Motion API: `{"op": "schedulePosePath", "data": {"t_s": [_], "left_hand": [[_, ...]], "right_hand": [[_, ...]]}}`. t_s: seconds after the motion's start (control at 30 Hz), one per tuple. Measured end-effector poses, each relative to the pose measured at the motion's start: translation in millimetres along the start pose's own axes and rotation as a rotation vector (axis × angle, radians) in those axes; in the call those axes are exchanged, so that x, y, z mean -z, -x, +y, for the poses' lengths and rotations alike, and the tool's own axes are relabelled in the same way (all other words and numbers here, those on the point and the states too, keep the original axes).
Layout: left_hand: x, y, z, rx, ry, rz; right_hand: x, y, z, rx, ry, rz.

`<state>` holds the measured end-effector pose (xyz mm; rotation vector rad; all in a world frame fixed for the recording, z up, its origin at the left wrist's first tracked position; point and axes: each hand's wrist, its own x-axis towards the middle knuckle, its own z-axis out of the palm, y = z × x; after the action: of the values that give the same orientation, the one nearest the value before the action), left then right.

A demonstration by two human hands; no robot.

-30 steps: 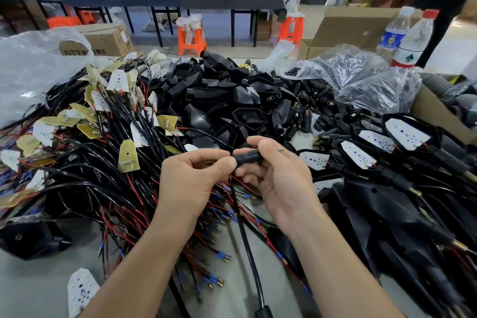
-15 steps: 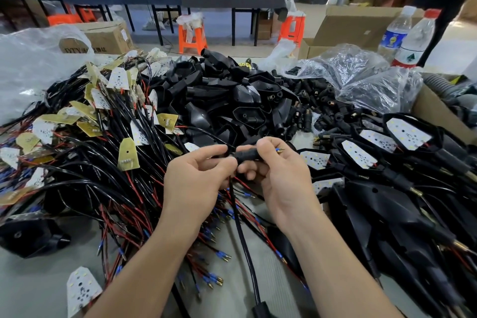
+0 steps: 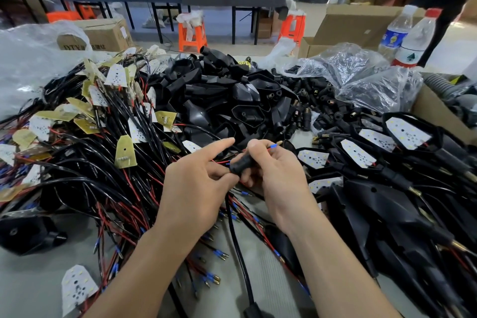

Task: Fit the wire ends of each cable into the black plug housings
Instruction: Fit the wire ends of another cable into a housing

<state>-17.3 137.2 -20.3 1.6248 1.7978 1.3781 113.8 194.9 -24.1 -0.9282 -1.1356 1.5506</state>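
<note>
Both hands meet over the middle of the bench [image 3: 28, 281], just near of the big heaps. The right hand [image 3: 280, 178] has its thumb and fingers wrapped round a small black plug housing [image 3: 241, 165], which lies slantwise, its lower end to the left. A thin red wire end [image 3: 273, 147] with a blue sleeve sticks out past the right thumb, pointing right.

The left hand [image 3: 196, 186] sits just left of the housing. Its index finger is straight, aimed far and right, while the other fingers curl in against the housing's lower end. Another thin red wire crosses there, but I cannot tell whether those fingers pinch anything.

A black cable [image 3: 236, 235] drops from the housing's lower end between the two forearms towards the near edge.

To the left sprawls a tangle of cables [image 3: 108, 188], black with red leads, many carrying small white or yellow circuit boards [image 3: 125, 152]. Far of the hands lies a pile of black shells [image 3: 206, 100], and to its right a scatter of loose plug housings [image 3: 312, 107] with brass ends. Finished units [image 3: 387, 141] with white boards fill the right side. Two water bottles [image 3: 411, 41] stand far right beside a cardboard box [image 3: 361, 26].
</note>
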Motion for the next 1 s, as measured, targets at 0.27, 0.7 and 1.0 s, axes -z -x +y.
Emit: {"op": "schedulePosePath", "data": {"t_s": [0.27, 0.7, 1.0], "left_hand": [[-5.1, -3.1, 0.0, 0.183, 0.226, -0.223], [-9.0, -2.2, -4.0, 0.141, 0.256, -0.019], [-2.8, -3.3, -5.1, 0.054, 0.257, 0.085]], "right_hand": [[10.5, -0.1, -5.9, 0.017, -0.270, 0.232], [10.9, 0.7, -9.8, 0.036, 0.055, 0.111], [10.8, 8.4, -17.1, -0.082, -0.193, -0.189]]}}
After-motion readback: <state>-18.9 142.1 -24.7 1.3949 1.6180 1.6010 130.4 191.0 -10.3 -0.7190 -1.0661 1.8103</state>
